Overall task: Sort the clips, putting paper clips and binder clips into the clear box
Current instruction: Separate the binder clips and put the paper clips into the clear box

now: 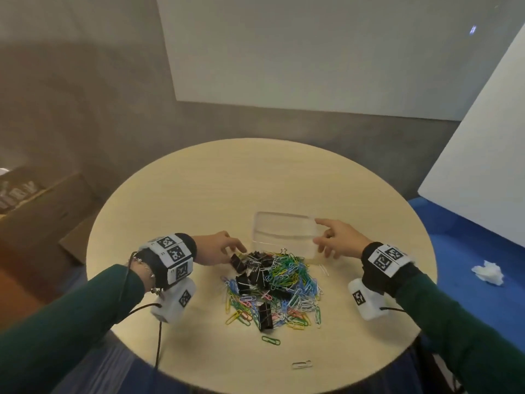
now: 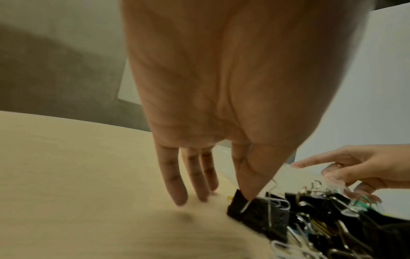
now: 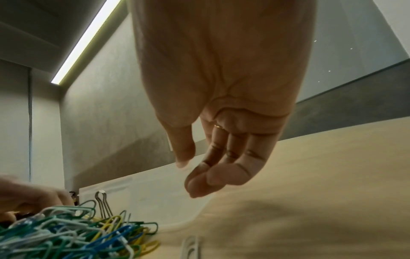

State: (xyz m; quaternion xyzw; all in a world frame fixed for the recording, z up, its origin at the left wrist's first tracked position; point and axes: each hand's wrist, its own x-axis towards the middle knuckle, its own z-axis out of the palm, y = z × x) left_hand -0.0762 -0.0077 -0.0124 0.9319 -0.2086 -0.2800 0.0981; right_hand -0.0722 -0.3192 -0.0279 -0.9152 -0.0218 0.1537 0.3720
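Note:
A heap of coloured paper clips (image 1: 287, 280) mixed with black binder clips lies at the middle of the round table (image 1: 199, 200). Just behind it stands the clear box (image 1: 284, 223), which looks empty. My left hand (image 1: 235, 247) reaches the heap's far left corner. Its fingers point straight down, and the thumb tip touches a black binder clip (image 2: 250, 212). My right hand (image 1: 324, 236) hovers at the box's right end with the index finger stretched out, the other fingers loosely curled, and nothing in it. In the right wrist view the box (image 3: 144, 192) lies under the thumb.
A green paper clip (image 1: 271, 340) and a white one (image 1: 301, 364) lie apart near the table's front edge. A crumpled white tissue (image 1: 487, 273) sits on the blue surface to the right. A cardboard box (image 1: 56, 211) stands to the left, below the table.

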